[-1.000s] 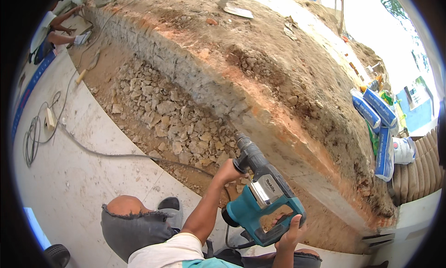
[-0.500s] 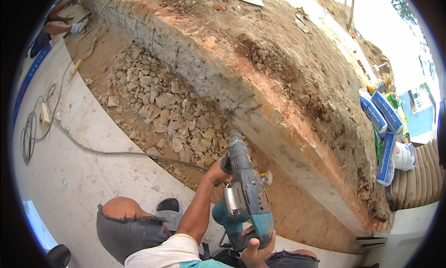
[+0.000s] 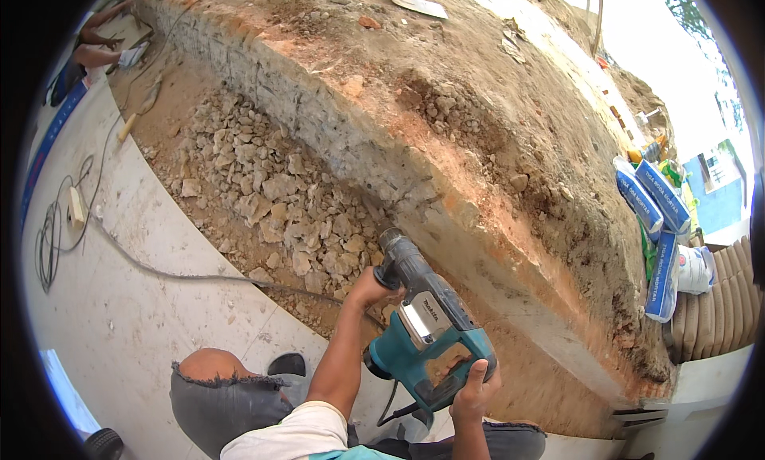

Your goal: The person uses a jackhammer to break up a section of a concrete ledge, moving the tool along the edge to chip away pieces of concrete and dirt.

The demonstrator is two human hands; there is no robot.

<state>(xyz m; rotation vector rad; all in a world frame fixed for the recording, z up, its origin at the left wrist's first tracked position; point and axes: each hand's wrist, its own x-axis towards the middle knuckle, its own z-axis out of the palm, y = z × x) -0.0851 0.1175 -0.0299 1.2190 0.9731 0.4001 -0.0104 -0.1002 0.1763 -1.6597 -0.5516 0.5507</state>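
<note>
A teal and dark grey demolition hammer (image 3: 434,320) is between my two hands, angled up and to the left. My left hand (image 3: 370,288) is closed round its front side handle. At the back end, my right hand (image 3: 478,390) grips the rear handle, thumb up. The chisel end points at the lower face of the grey concrete ledge (image 3: 319,125); whether the tip touches cannot be made out. A heap of broken stone pieces (image 3: 263,185) lies left of the chisel, along the foot of the ledge.
A dark cable (image 3: 191,277) crosses the pale tiled floor (image 3: 159,332) to coiled loops at left. A wooden-handled tool (image 3: 127,127) lies at the floor's edge. Another person's arm (image 3: 100,57) shows far left. Blue and white bags (image 3: 661,277) are stacked at right.
The hammer's rear end has swung up and to the right with my right hand, so the tool lies at more of a slant. Its front has shifted slightly left.
</note>
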